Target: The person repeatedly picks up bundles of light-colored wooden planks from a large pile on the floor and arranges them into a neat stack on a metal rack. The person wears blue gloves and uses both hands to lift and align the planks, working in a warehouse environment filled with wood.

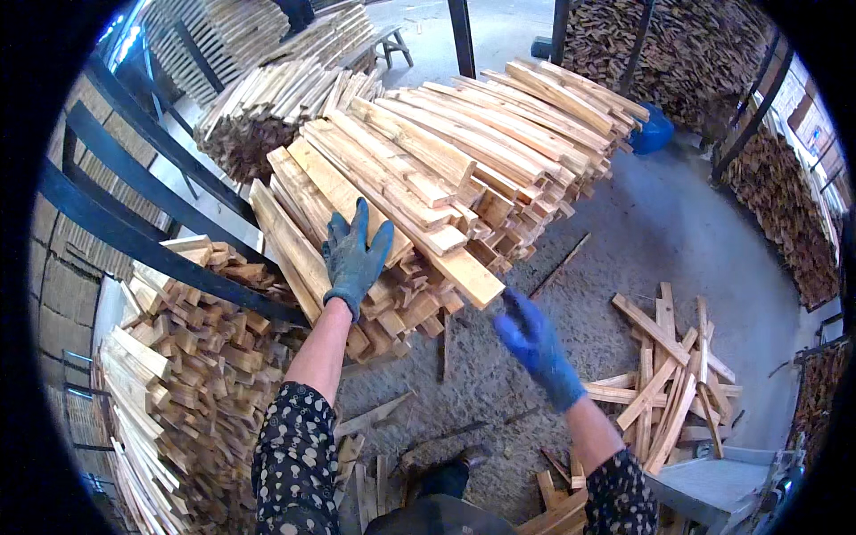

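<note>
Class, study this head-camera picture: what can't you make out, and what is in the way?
- Head view: palm of the left hand, hidden by its gloved back.
- Head view: whether the right hand touches the jutting board; its fingers are blurred.
- Head view: the left part of the blue object, behind the stacked boards.
- Head view: the full metal table, cut off by the dark rim.

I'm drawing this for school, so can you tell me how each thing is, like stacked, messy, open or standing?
Middle stack of boards: piled up, ends uneven
Long board: sticking out past its neighbours
Left hand: gloved, open, fingers spread on the stack
Right hand: gloved, loosely open, near the long board's end; touching unclear
Left stack: piled, ends jagged
Floor pile: messy, criss-crossed
Stool: standing
</note>
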{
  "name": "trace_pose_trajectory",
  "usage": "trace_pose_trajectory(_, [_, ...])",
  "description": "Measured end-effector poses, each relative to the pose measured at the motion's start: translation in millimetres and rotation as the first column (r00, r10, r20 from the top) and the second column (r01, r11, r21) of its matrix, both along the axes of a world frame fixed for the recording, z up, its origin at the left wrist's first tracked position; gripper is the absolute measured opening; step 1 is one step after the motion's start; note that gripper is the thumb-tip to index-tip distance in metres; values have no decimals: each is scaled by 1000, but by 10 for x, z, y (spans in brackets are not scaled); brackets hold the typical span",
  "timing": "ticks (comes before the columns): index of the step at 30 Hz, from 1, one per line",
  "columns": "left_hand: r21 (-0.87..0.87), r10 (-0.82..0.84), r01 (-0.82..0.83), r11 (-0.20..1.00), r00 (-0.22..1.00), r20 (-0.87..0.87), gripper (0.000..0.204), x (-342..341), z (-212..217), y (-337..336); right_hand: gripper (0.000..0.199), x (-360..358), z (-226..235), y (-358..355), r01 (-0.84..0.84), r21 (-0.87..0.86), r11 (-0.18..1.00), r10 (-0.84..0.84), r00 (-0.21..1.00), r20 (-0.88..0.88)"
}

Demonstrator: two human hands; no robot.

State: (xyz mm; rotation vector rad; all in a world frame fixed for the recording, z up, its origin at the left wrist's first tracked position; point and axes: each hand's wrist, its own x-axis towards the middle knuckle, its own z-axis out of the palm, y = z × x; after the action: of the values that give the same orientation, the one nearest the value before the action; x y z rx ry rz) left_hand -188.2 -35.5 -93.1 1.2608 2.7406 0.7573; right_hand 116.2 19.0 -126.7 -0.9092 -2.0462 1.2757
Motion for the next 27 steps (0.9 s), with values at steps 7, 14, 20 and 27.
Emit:
trace_pose_trajectory(7, [-104, 2, -11, 994, 996, -84, 76, -30, 20, -83, 74, -254, 256, -89, 6, 572, 820, -109, 983, 146])
trace_pose_trajectory(14, [-93, -28, 16, 996, 992, -122, 75, 41, 61, -185, 39, -500, -141, 87, 122, -158, 980, -133, 989, -66])
trace_pose_trajectory(20, [-105, -12, -6, 994, 986, -168, 72, 136, 108, -115, 34, -472, 182, 91, 74, -69, 995, -72, 997, 37])
trace_pose_trajectory(27, [-90, -22, 5, 996, 982, -186, 71, 131, 61, -166, 67, -716, 154, 91, 39, 509, 860, -137, 978, 156])
